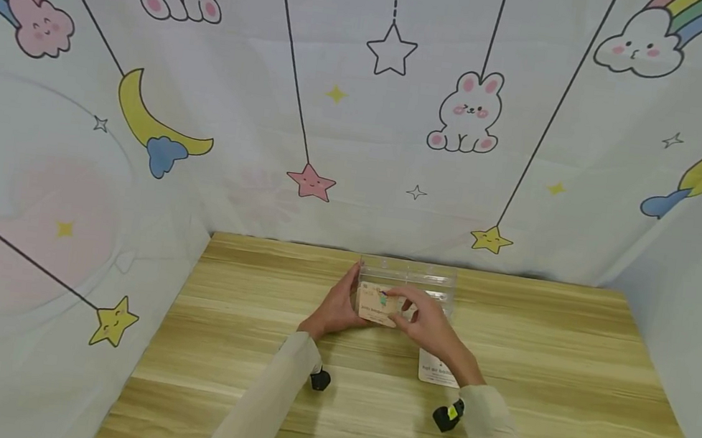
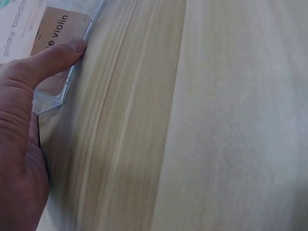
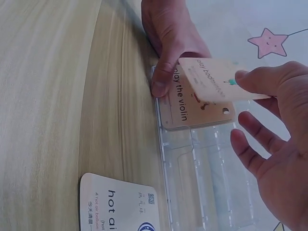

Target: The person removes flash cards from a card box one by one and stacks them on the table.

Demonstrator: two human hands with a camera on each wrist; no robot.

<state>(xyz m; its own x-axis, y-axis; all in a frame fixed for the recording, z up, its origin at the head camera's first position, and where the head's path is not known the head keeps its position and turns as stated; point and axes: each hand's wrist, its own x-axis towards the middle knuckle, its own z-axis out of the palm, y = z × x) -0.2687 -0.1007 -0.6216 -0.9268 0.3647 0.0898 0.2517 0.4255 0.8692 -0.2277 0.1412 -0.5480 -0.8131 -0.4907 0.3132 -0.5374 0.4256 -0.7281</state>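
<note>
My right hand pinches a "play badminton" flashcard between thumb and fingers, tilted over one end of a clear plastic divided box. Beneath it, a "play the violin" flashcard lies in a compartment of that box. My left hand grips the box's left end. In the left wrist view its thumb lies over the near rim beside the violin card. The raised card partly covers the violin card.
A white flashcard with "hot ai..." printed on it lies on the wooden table in front of the box. Behind the table hangs a white cloth with cartoon rabbits and stars, and more cloth stands along both sides.
</note>
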